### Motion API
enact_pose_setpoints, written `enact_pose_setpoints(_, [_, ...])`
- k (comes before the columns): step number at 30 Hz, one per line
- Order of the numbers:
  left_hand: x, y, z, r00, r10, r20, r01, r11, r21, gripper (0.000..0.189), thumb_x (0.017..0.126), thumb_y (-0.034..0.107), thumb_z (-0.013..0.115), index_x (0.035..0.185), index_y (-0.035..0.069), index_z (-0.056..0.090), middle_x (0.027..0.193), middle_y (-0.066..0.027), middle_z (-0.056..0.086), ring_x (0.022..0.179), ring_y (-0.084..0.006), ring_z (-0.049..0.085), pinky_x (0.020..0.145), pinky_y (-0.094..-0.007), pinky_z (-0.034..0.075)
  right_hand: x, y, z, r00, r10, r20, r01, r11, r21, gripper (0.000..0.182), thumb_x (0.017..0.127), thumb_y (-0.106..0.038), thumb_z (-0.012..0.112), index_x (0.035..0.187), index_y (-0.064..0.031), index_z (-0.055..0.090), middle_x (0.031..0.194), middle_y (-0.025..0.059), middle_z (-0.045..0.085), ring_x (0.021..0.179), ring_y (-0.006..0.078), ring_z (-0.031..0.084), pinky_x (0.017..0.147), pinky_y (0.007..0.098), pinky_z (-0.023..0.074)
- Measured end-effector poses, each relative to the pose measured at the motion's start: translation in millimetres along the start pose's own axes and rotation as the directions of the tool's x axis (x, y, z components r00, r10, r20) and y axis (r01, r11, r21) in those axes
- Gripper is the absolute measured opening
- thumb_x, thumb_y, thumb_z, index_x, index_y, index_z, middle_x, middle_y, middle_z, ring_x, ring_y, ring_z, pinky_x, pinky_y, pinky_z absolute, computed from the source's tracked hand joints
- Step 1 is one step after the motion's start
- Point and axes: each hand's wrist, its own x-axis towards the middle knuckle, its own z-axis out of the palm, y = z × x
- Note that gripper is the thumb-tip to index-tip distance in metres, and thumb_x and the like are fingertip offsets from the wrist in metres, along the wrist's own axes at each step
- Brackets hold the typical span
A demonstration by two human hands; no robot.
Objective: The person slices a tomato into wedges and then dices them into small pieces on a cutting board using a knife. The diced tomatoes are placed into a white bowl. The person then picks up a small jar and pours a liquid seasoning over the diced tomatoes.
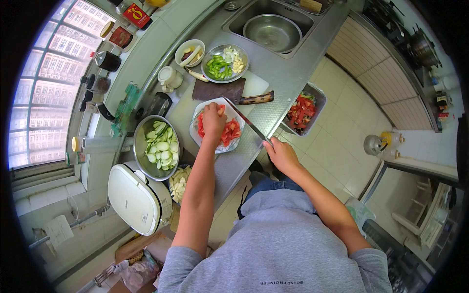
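Observation:
A white patterned plate [234, 145] holding cut tomato [230, 132] lies on the counter before me. My left hand [213, 122] reaches down into the plate, fingers curled on a tomato piece [221, 108]; the palm side is hidden. In my right hand [283, 155] is the handle of a long, narrow kitchen knife [246, 119], its blade slanting over the plate's right rim. Just beyond the plate, a cleaver [219, 89] with a dark blade and mottled handle rests on a white cutting board [258, 83].
A metal bowl of sliced green vegetable [161, 146] stands left, beside a white rice cooker [133, 199]. Farther back are a metal plate of chopped peppers and garlic [224, 64], a small bowl [190, 53] and the sink [236, 27]. A waste bin [320, 104] stands below the counter's edge.

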Motion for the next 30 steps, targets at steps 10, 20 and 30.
enact_pose_setpoints(10, [-42.6, -2.0, -48.0, 0.89, -0.361, 0.278, 0.356, 0.171, -0.919, 0.036, 0.083, 0.005, 0.06, 0.116, 0.001, 0.047, 0.109, -0.0089, 0.057, 0.098, -0.0181, 0.058, 0.087, -0.0305, 0.048, -6.7, -4.8, 0.7, 0.996, -0.079, 0.033, 0.077, 0.996, 0.037, 0.03, 0.091, -0.031, 0.051, 0.085, -0.0015, 0.051, 0.063, 0.0224, 0.058, 0.061, 0.0415, 0.057, 0.055, 0.0488, 0.0428])
enact_pose_setpoints(20, [-80.0, -21.8, -51.3, 0.911, -0.405, 0.08, 0.211, 0.291, -0.933, 0.034, 0.08, -0.002, 0.063, 0.11, 0.003, 0.046, 0.099, -0.0065, 0.057, 0.091, -0.0155, 0.059, 0.081, -0.0279, 0.05, -11.3, -31.9, 0.3, 0.954, -0.289, 0.074, 0.298, 0.942, -0.154, 0.031, 0.09, -0.031, 0.052, 0.081, -0.0025, 0.049, 0.059, 0.018, 0.058, 0.055, 0.0381, 0.057, 0.051, 0.0469, 0.0451])
enact_pose_setpoints(30, [-91.5, -23.6, -45.4, 0.958, -0.247, -0.143, 0.072, 0.693, -0.717, 0.032, 0.077, -0.004, 0.065, 0.103, 0.005, 0.048, 0.09, -0.0028, 0.059, 0.078, -0.0089, 0.057, 0.069, -0.0213, 0.047, -15.8, -32.5, 9.1, 0.954, -0.279, 0.115, 0.292, 0.949, -0.122, 0.031, 0.091, -0.031, 0.051, 0.081, -0.001, 0.05, 0.062, 0.0208, 0.059, 0.059, 0.0403, 0.058, 0.054, 0.0486, 0.046])
